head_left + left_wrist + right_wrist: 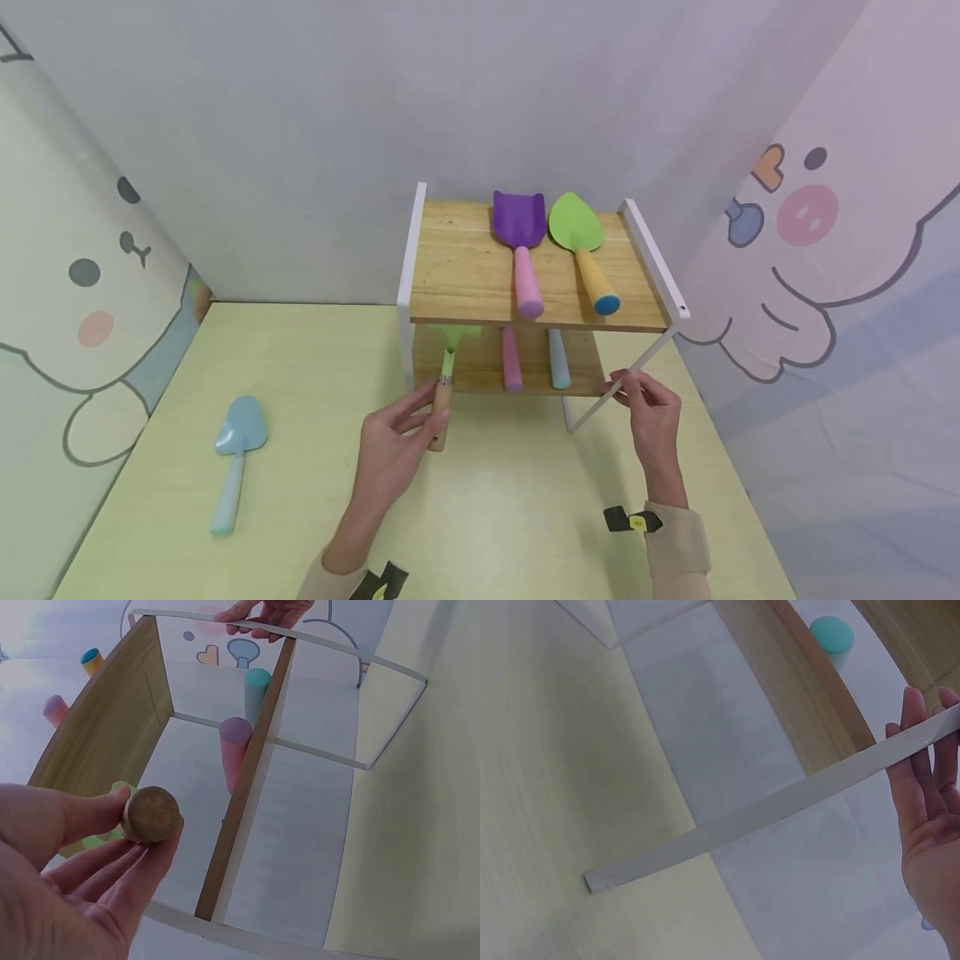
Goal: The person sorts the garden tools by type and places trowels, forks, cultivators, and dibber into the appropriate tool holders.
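Observation:
My left hand (397, 450) pinches the wooden handle of a small garden tool (442, 415) between thumb and fingers. Its green head reaches in under the top board, over the lower level, and is partly hidden. In the left wrist view the handle's round end (150, 814) faces the camera. My right hand (654, 412) holds the slanted white leg (742, 817) of a two-level wooden shelf (457, 283) at its right side, fingers behind the bar. On the lower board lie a pink handle (512, 360) and a light blue handle (558, 358), their heads hidden under the top board.
On the top board lie a purple shovel (519, 218) with a pink handle and a green trowel (576, 223) with a yellow handle. A light blue trowel (242, 427) rests on the table (315, 358) at the left. Cartoon-printed curtains (847, 250) hang around the table.

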Action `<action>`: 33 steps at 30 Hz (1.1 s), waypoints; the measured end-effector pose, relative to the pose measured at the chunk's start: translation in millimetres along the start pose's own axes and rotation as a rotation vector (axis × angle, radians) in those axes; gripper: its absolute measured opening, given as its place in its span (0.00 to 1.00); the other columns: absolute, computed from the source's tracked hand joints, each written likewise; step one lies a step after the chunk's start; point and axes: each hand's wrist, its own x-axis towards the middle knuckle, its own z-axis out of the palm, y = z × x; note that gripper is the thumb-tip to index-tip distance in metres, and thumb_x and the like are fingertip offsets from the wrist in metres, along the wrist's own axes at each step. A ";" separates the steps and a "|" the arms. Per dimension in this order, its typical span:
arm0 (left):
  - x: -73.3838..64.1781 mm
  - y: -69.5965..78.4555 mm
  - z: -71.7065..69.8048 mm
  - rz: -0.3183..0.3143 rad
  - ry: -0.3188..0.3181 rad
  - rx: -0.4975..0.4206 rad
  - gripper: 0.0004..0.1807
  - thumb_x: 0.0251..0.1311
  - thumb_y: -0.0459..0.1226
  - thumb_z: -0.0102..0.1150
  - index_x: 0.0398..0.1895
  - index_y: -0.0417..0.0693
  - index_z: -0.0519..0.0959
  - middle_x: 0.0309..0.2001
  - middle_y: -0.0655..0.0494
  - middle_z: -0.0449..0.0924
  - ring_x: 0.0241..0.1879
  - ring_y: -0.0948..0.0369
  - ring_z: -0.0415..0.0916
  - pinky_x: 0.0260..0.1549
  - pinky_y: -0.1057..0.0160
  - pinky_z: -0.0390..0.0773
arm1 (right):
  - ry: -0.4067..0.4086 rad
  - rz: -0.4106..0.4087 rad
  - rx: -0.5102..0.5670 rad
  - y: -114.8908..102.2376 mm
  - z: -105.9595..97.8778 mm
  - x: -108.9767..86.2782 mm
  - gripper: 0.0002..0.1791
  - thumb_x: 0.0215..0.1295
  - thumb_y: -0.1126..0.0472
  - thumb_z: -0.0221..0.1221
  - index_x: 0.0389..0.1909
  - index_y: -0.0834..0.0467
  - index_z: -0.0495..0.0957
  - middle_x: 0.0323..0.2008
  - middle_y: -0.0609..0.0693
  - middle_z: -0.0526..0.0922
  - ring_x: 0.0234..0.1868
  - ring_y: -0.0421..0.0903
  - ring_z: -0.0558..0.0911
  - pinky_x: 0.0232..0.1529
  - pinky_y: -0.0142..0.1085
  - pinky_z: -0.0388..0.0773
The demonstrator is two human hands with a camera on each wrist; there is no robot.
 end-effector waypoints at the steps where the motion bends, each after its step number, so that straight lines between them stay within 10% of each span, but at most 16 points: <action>1: 1.9 0.7 1.3 0.009 0.004 -0.001 0.23 0.61 0.32 0.72 0.60 0.36 0.82 0.55 0.40 0.84 0.46 0.48 0.87 0.40 0.65 0.87 | 0.002 0.003 -0.002 0.2 0.0 0.1 0.11 0.76 0.73 0.54 0.41 0.75 0.84 0.35 0.51 0.89 0.35 0.41 0.90 0.43 0.34 0.85; 25: 41.3 13.1 35.2 0.116 0.034 0.008 0.21 0.64 0.29 0.68 0.58 0.28 0.79 0.53 0.32 0.83 0.43 0.43 0.87 0.35 0.63 0.87 | 0.011 0.023 -0.016 0.8 -0.8 -0.2 0.11 0.76 0.73 0.54 0.42 0.75 0.83 0.36 0.49 0.89 0.35 0.42 0.90 0.44 0.34 0.85; 33: 49.8 15.3 43.3 0.164 0.057 0.142 0.17 0.67 0.31 0.66 0.55 0.31 0.82 0.48 0.36 0.86 0.35 0.48 0.89 0.27 0.66 0.86 | 0.011 0.031 -0.017 0.9 -0.5 -0.3 0.11 0.76 0.72 0.54 0.42 0.75 0.83 0.36 0.49 0.89 0.35 0.42 0.90 0.44 0.35 0.85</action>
